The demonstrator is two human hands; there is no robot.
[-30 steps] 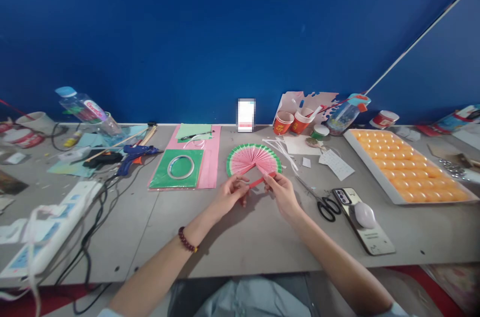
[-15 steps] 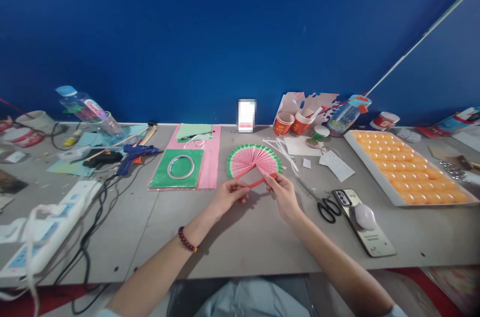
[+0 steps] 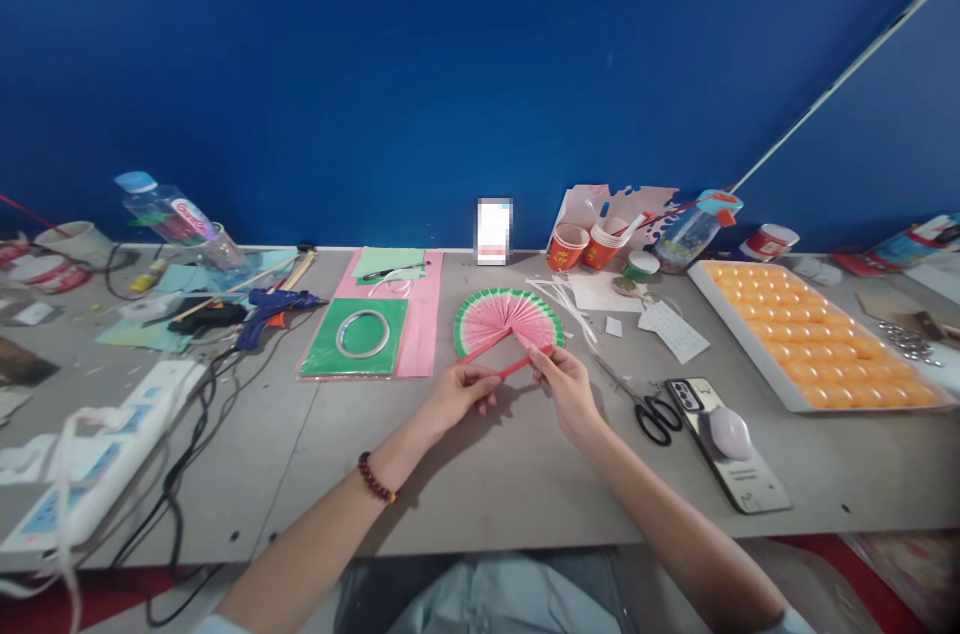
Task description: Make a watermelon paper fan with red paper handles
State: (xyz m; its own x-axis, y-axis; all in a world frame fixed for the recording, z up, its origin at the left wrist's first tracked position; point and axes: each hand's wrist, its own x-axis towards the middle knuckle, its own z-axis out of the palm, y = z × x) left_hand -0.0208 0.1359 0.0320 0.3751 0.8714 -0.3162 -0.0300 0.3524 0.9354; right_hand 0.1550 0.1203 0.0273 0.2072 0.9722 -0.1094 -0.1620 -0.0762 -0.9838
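A round pleated paper fan [image 3: 491, 311], pink with dark seed marks and a green rim, lies spread on the table with a wedge gap facing me. Across that gap runs a narrow red strip [image 3: 517, 365]. My left hand [image 3: 463, 392] pinches the strip's left end between thumb and fingers. My right hand [image 3: 561, 377] pinches its right end, close against the fan's lower right edge. Whether the strip is joined to the fan is hidden by my right fingers. Black-handled scissors [image 3: 654, 417] lie to the right of my right hand.
Left are a tape roll [image 3: 363, 334] on green paper, a blue glue gun [image 3: 271, 309] and a power strip [image 3: 112, 454]. Right are a phone [image 3: 750, 484] under a white mouse [image 3: 730, 433] and a tray of orange balls [image 3: 810, 339]. Paper cups [image 3: 568, 249] stand behind.
Both hands keep hold of the red strip. The left end has shifted very slightly right and down; the fan stays in place.
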